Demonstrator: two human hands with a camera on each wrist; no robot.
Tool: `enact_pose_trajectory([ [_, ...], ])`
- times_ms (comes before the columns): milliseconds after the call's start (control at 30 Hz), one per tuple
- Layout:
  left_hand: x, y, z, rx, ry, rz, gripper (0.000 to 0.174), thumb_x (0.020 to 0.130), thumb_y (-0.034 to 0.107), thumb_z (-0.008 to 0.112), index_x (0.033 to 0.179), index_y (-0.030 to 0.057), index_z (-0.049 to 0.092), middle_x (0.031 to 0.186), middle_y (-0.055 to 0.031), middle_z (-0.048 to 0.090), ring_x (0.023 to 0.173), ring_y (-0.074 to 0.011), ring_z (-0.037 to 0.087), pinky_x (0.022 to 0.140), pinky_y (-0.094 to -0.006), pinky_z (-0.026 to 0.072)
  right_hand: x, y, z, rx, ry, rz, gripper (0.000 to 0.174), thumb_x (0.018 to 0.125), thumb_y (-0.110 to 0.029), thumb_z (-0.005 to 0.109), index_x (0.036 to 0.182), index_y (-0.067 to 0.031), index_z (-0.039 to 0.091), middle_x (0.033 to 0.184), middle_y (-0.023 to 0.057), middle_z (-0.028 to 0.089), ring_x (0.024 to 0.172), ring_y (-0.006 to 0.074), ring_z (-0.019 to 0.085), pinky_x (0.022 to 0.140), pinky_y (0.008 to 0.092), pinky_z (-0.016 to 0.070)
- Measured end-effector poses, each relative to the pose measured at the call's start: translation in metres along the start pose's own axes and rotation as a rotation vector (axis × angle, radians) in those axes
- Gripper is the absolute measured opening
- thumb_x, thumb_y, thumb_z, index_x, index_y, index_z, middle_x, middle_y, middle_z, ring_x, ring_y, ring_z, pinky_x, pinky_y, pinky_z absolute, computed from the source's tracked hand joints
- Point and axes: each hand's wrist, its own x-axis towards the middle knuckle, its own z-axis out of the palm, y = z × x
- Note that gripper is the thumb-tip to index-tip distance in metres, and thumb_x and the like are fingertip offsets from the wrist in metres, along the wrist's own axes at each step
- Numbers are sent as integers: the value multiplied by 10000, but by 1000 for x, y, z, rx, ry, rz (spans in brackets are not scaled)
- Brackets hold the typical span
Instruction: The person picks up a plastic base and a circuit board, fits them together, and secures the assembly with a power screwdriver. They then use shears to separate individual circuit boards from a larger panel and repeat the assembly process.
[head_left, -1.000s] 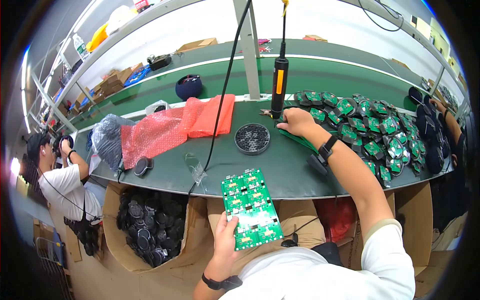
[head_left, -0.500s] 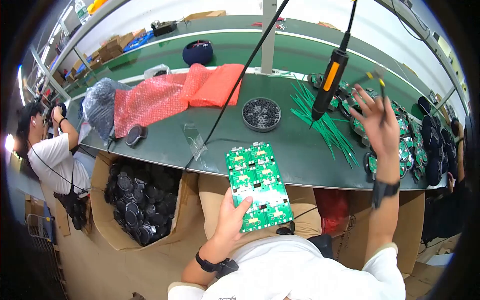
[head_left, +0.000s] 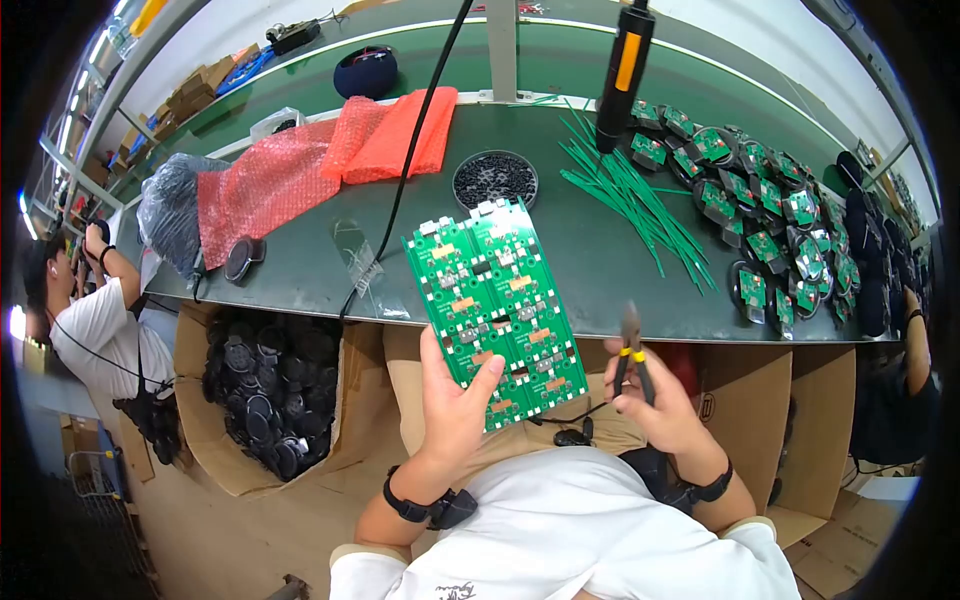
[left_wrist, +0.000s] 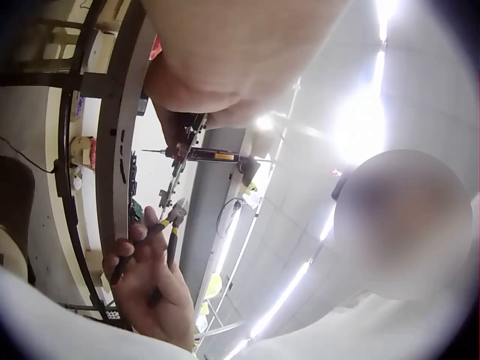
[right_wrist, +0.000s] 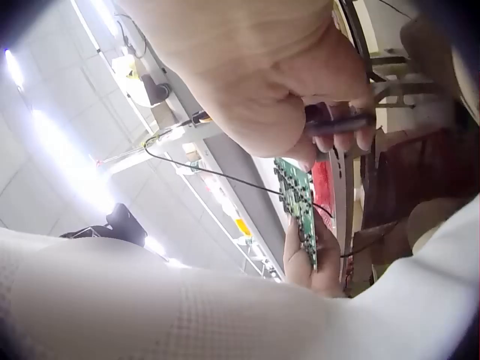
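Green circuit board [head_left: 497, 300] left of the pliers [head_left: 638, 356], a gap between

The left hand [head_left: 458, 398] holds the board by its near left part, thumb on the face; the board's long axis runs away from the person, its far end leaning left; the right hand [head_left: 660, 405] grips the pliers, fingers curled round handles that stand apart, the nose pointing away from the body; whether the nose itself is parted, I cannot tell. From the right hand's fingers the board lies to the left, its long right edge towards the pliers, near but not touching; in the head view the right hand is the nearer to that edge.

A round dish [head_left: 456, 184] on the surface [head_left: 600, 272], past the board's far end, holds many tiny black pieces [head_left: 495, 180]; a cardboard box [head_left: 360, 400] on the left, below the surface, holds a heap of round black parts [head_left: 265, 400]; another carton [head_left: 745, 420] stands on the right, its contents unclear. Green strips [head_left: 635, 205] lie loose between the dish and a pile of round casings [head_left: 765, 190] bearing small green boards; a screwdriver [head_left: 622, 80] hangs over the strips' far end.
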Motion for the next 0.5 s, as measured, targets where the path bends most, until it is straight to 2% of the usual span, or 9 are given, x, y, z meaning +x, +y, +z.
enact_pose_trajectory([
  [33,4,3,2,3,-1,2,591,977,-11,682,1479,38,374,1339,-72,570,1217,-145,576,1049,-339,491,2,3,-1,-137,-83,29,750,955,-20,677,1618,-86,331,1248,106,580,1026,179,611,976,357,514],
  [67,7,7,4,31,-13,44,602,972,-16,685,1482,35,370,1340,-74,570,1219,-147,577,1050,-341,491,3,5,7,-162,-16,-37,587,965,-68,711,1503,-53,477,1171,60,592,997,151,597,941,330,512],
  [100,10,9,5,59,-25,86,612,968,-21,689,1486,32,366,1340,-75,569,1220,-148,577,1051,-343,491,4,7,10,-162,-17,-39,587,965,-68,711,1503,-53,477,1171,60,592,997,151,597,941,330,512],
  [167,13,10,7,41,-24,90,618,964,-32,687,1489,30,366,1348,-79,571,1225,-153,585,1052,-343,494,7,9,14,-208,-72,25,472,982,-96,717,1409,-34,524,1066,34,604,965,133,591,886,315,510],
  [200,14,11,8,28,-26,91,617,963,-36,686,1487,30,368,1349,-81,576,1225,-155,591,1051,-342,497,8,4,22,-173,-18,3,393,994,-105,710,1341,-30,542,981,13,608,914,113,585,819,299,502],
  [333,17,9,9,-32,-24,93,616,961,-44,686,1485,31,370,1344,-84,590,1220,-159,605,1046,-340,508,10,3,18,-186,-29,9,380,1001,-105,702,1341,-34,548,948,0,599,863,101,576,786,284,491],
  [500,19,12,14,-37,-30,95,608,964,-41,686,1481,34,374,1331,-79,597,1214,-154,606,1042,-340,510,6,-4,16,-168,-38,59,353,1016,-138,689,1331,-35,570,884,-23,552,777,75,502,707,262,436],
])
